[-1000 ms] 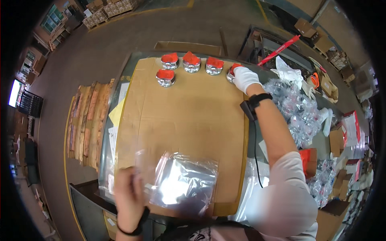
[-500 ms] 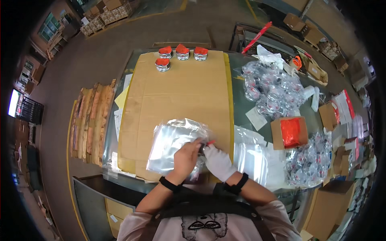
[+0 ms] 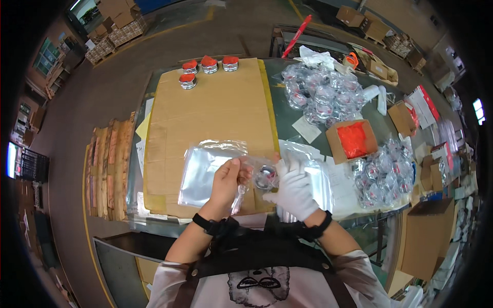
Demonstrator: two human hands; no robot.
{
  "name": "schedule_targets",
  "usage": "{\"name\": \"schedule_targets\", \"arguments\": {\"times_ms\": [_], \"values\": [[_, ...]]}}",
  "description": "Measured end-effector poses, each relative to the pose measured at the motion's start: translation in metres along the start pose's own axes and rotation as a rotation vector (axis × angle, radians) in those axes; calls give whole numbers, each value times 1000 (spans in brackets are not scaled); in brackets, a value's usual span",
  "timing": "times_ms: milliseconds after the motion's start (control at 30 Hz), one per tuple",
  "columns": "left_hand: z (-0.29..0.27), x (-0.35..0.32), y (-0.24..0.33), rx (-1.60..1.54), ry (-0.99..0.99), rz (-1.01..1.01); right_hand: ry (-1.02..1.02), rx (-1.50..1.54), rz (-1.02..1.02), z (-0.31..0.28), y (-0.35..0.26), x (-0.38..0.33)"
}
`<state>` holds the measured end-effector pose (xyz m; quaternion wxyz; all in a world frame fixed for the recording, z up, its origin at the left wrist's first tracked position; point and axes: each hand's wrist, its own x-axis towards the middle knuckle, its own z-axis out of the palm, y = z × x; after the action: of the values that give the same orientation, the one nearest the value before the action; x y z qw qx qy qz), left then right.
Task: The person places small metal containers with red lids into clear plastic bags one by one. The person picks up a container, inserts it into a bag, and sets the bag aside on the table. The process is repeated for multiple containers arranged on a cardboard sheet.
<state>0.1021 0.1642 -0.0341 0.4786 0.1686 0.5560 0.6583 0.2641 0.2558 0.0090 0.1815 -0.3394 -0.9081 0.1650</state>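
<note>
A clear plastic bag with a round metal ring-shaped part inside hangs between my hands, over the near right of the cardboard sheet. My bare left hand pinches the bag's left end between thumb and fingers. My right hand, in a white glove, is beside the bagged part, thumb apart from its stretched fingers; whether it touches the bag is hard to see. A bit of red shows in the part. Under my left hand lies a stack of flat clear bags.
Several metal rings with red-orange inserts stand on the far end of the cardboard sheet. At the right are heaps of bagged parts, a carton with red packets and more flat clear bags. Wooden slats lie left.
My hands have drawn apart, the right one moving right and its thumb spreading. The metal part, mostly hidden between my fingers before, now shows inside the clear bag. The whole view has shifted.
</note>
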Motion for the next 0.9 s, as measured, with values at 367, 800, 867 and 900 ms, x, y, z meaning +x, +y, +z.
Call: {"name": "schedule_targets", "arguments": {"times_ms": [367,800,867,900], "values": [[8,-3,-55,1484,-138,621,-189,666,175,33,41,-33],[27,-19,-51,1424,-88,606,-491,-194,-458,48,62,26],[25,-11,-57,1511,-79,529,-383,-124,-497,62,68,30],[25,-4,-61,1547,-88,497,-300,-102,-511,68,69,30]]}}
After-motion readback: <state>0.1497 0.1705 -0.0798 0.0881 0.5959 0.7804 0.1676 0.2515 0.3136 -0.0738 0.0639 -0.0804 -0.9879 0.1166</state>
